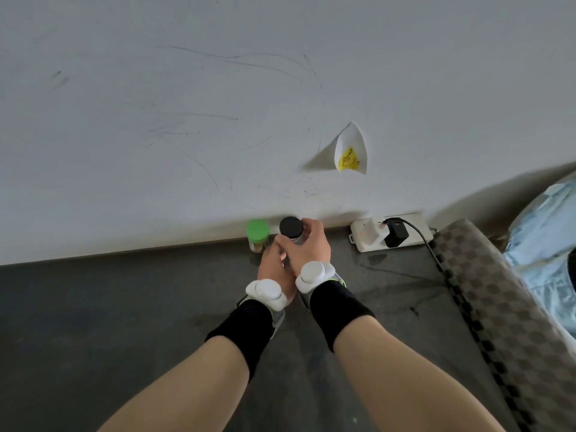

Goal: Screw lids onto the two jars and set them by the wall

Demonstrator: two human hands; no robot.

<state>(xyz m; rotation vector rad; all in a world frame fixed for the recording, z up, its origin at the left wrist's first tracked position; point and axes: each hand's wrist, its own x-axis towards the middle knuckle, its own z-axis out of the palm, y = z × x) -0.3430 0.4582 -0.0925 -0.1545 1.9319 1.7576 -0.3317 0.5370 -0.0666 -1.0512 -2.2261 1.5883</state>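
Note:
A small jar with a green lid stands upright on the dark counter, right against the white wall. Just to its right stands a second jar with a black lid, also at the wall. My right hand wraps around this black-lidded jar from the right, fingers on its side just under the lid. My left hand sits low in front of the same jar, touching its lower body; the jar's glass is mostly hidden by both hands.
A white power strip with a white and a black plug lies at the wall to the right, its black cable running down along a checkered cushion. A paper scrap with a yellow patch sticks on the wall above.

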